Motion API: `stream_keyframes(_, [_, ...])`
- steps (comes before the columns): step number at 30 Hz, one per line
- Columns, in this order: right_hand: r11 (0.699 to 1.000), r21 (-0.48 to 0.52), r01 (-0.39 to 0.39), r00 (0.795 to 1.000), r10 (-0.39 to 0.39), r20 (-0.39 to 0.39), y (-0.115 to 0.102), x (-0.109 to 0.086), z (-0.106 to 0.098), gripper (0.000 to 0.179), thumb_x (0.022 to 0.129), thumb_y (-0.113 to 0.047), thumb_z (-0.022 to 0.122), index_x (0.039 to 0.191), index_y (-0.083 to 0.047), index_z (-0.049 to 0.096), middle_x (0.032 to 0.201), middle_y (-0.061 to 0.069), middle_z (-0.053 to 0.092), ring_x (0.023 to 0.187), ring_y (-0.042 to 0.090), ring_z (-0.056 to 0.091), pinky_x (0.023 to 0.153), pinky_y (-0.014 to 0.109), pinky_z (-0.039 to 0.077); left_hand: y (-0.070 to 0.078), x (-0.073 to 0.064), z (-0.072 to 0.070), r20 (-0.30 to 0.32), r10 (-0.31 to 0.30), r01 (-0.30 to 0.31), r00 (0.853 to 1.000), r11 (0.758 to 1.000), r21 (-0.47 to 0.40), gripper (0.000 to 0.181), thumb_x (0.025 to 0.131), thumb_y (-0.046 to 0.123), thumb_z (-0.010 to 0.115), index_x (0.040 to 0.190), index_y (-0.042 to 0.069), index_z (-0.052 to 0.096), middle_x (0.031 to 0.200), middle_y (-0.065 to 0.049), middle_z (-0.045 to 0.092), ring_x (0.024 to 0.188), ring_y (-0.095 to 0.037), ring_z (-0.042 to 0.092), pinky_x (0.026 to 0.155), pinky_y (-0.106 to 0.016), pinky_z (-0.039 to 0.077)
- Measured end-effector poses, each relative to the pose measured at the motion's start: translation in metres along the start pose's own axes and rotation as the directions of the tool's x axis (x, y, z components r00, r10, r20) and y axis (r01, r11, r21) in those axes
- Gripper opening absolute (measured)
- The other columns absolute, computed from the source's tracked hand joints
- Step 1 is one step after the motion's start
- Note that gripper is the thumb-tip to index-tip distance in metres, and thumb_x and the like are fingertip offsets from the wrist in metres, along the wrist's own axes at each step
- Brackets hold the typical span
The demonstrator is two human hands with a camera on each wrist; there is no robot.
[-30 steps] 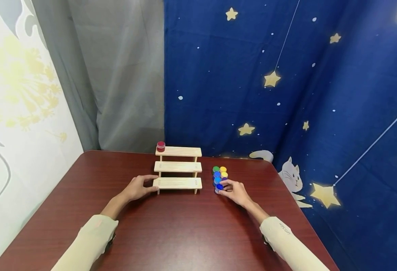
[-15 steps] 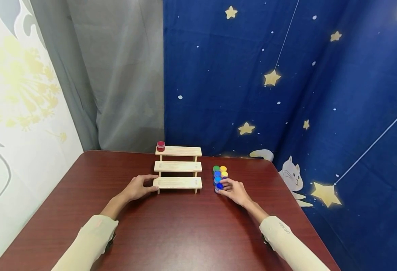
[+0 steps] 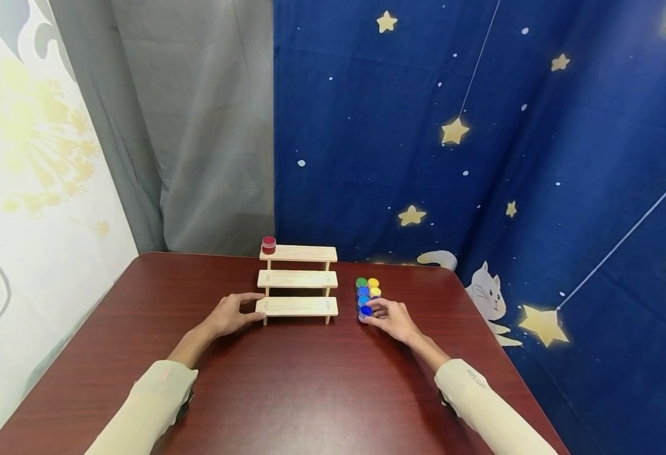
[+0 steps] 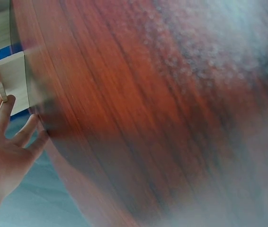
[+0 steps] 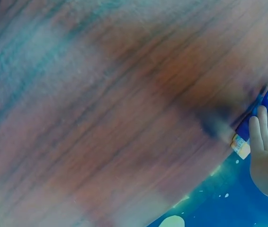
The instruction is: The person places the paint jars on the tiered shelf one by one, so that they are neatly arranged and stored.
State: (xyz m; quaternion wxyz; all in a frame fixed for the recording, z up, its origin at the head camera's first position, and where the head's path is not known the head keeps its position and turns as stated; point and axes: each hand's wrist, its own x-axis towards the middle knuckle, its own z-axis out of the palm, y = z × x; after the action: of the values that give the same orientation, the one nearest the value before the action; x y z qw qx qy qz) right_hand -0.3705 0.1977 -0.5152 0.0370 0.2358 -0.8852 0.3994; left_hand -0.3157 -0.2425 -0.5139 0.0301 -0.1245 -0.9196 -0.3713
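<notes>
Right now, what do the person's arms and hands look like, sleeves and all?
The left sleeve and right sleeve are pale cream, both ending short of the wrist. Small dark lettering, too tiny to read, marks the right one. A dark item shows partly under each sleeve. The left hand and right hand wear no gloves.

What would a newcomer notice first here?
Probably the starry blue curtain behind the table. Then the wooden stand, held at its left by the left hand, a red jar at its top left. Right of it, the right hand grips a blue jar beside other coloured jars.
</notes>
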Motion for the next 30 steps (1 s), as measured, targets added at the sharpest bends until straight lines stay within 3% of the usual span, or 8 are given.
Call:
stream_keyframes(18, [0.999, -0.008, 0.031, 0.999, -0.031, 0.027, -0.023, 0.025, -0.009, 0.039, 0.086, -0.015, 0.088, 0.119, -0.001, 0.074, 0.101, 0.012, 0.078, 0.090, 0.021, 0.076, 0.082, 0.032, 0.061, -0.002, 0.001, -0.001, -0.006, -0.012, 0.012, 1.000, 1.000, -0.004, 0.052, 0.093, 0.030, 0.081, 0.138, 0.009, 0.068, 0.139, -0.025, 0.063, 0.131, -0.042, 0.058, 0.105, -0.059, 0.047])
stream_keyframes(30, [0.996, -0.039, 0.085, 0.995, -0.084, 0.045, -0.056, 0.055, -0.013, 0.041, 0.088, -0.019, 0.086, 0.123, -0.003, 0.073, 0.103, 0.012, 0.078, 0.091, 0.020, 0.076, 0.086, 0.033, 0.061, -0.001, 0.001, -0.001, -0.005, 0.000, 0.000, 1.000, 1.000, 0.006, 0.052, 0.092, 0.031, 0.082, 0.137, 0.009, 0.068, 0.137, -0.026, 0.064, 0.131, -0.043, 0.058, 0.104, -0.060, 0.048])
